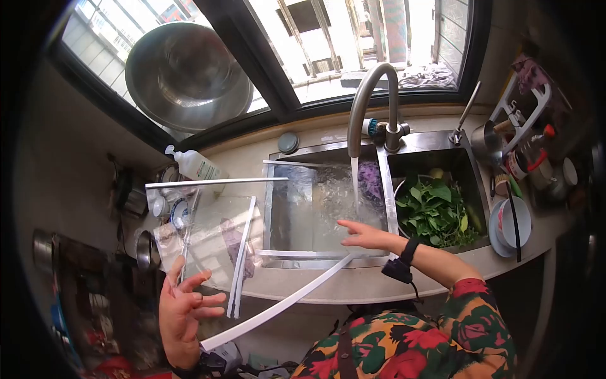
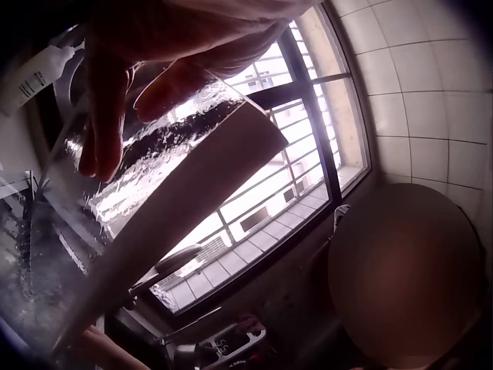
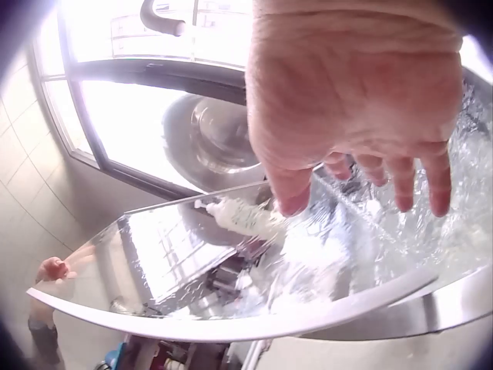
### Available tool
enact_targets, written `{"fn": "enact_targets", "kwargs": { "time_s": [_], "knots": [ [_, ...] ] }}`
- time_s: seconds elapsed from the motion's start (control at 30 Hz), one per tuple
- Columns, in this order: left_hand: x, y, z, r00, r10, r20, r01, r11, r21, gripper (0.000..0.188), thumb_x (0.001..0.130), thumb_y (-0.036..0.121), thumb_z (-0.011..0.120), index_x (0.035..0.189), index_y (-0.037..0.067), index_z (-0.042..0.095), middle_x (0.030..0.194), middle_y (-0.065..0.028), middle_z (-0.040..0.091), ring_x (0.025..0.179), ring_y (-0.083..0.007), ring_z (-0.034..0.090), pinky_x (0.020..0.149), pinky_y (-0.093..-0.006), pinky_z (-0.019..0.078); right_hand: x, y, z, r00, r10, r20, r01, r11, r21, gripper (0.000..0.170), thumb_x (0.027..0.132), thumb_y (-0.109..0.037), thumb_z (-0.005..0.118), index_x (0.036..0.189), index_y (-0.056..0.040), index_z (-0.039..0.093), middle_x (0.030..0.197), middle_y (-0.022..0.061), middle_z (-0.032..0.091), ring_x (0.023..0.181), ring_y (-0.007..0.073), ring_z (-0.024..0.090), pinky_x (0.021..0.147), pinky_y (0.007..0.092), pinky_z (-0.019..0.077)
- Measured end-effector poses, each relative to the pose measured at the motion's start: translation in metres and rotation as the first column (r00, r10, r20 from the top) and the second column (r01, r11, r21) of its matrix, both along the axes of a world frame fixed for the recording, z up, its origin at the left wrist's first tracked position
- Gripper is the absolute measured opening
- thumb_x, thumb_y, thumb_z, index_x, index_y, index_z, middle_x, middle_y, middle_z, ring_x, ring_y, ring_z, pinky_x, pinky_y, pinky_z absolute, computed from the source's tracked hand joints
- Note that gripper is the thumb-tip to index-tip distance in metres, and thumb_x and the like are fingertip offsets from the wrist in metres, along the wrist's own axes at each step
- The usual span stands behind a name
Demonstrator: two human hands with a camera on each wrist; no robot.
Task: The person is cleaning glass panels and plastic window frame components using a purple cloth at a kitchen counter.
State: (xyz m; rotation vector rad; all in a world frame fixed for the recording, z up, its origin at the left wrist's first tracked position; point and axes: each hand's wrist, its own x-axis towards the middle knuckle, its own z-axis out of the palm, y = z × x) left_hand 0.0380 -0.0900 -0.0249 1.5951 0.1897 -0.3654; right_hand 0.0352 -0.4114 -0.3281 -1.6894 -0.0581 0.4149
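By the sink (image 1: pixel 390 211), a clear sheet (image 1: pixel 284 304) slants longways from the spread left hand (image 1: pixel 186 311) (lower left) toward the spread right hand (image 1: pixel 367 236).

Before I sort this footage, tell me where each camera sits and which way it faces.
Head: worn on the head, facing forward and down at sink and window; left hand, right hand, patterned top show.
Left wrist: worn there, facing past the hand at the clear panel and window; blurred head shows too.
Right wrist: worn there, facing past its hand at the panel; left hand also shows.
Head and right wrist share the metal basin.
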Motion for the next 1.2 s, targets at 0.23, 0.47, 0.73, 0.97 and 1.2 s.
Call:
{"fn": "enact_targets", "kwargs": {
  "time_s": [0.23, 0.47, 0.73, 0.97, 1.2],
  "knots": [
    [-0.027, -0.005, 0.046, 0.986, -0.087, 0.143, 0.079, 0.995, 0.059, 0.082, 0.063, -0.009, 0.047, 0.137, 0.005, 0.015, 0.108, -0.0245, 0.055, 0.073, -0.0372, 0.064, 0.053, -0.0411, 0.057, 0.057, 0.05, 0.004, 0.971, -0.08, -0.226, 0.112, 0.984, 0.135, 0.087, 0.078, -0.055, 0.054, 0.136, 0.0004, 0.019, 0.115, 0.0198, 0.048, 0.08, 0.0212, 0.056, 0.056, 0.03, 0.0454],
    [-0.041, 0.014, 0.063, 0.953, -0.218, 0.211, 0.158, 0.951, 0.266, 0.083, 0.067, -0.001, 0.063, 0.137, 0.006, 0.018, 0.111, -0.0252, 0.054, 0.081, -0.0317, 0.064, 0.061, -0.0354, 0.0568, 0.096, 0.076, 0.03, 0.947, -0.023, -0.321, 0.169, 0.884, 0.436, 0.096, 0.076, -0.071, 0.038, 0.139, -0.005, 0.007, 0.129, 0.0235, 0.033, 0.105, 0.0334, 0.048, 0.075, 0.041, 0.0478],
    [-0.033, 0.095, 0.049, 0.8, -0.47, 0.372, 0.272, 0.837, 0.475, 0.048, 0.072, -0.019, 0.051, 0.116, -0.001, 0.052, 0.109, -0.0219, 0.057, 0.1, -0.0276, 0.058, 0.086, -0.0343, 0.0472, 0.118, 0.065, 0.085, 0.949, -0.056, -0.31, 0.306, 0.403, 0.862, 0.111, 0.064, -0.083, 0.027, 0.139, -0.0054, 0.003, 0.141, 0.0273, 0.008, 0.123, 0.0455, 0.029, 0.086, 0.0514, 0.0443],
    [-0.016, 0.113, 0.035, 0.379, -0.851, 0.365, -0.158, 0.329, 0.931, 0.021, 0.066, 0.003, 0.062, 0.087, 0.004, 0.066, 0.09, -0.0122, 0.066, 0.092, -0.0291, 0.062, 0.087, -0.0386, 0.0453, 0.071, 0.068, 0.056, 0.964, -0.031, -0.264, 0.256, -0.165, 0.953, 0.11, 0.065, -0.079, 0.038, 0.126, 0.0114, 0.024, 0.127, 0.0338, 0.03, 0.116, 0.0476, 0.037, 0.092, 0.0571, 0.0373],
    [0.03, 0.095, -0.04, 0.189, -0.924, 0.333, -0.246, 0.284, 0.927, 0.019, 0.072, 0.004, 0.058, 0.088, 0.01, 0.066, 0.096, -0.0078, 0.064, 0.098, -0.0286, 0.059, 0.089, -0.0444, 0.0418, 0.005, 0.025, 0.016, 0.914, -0.219, -0.343, 0.315, -0.151, 0.937, 0.048, 0.076, -0.021, 0.044, 0.116, 0.0045, 0.039, 0.124, 0.0303, 0.038, 0.113, 0.0491, 0.04, 0.091, 0.0548, 0.0389]
  ]
}}
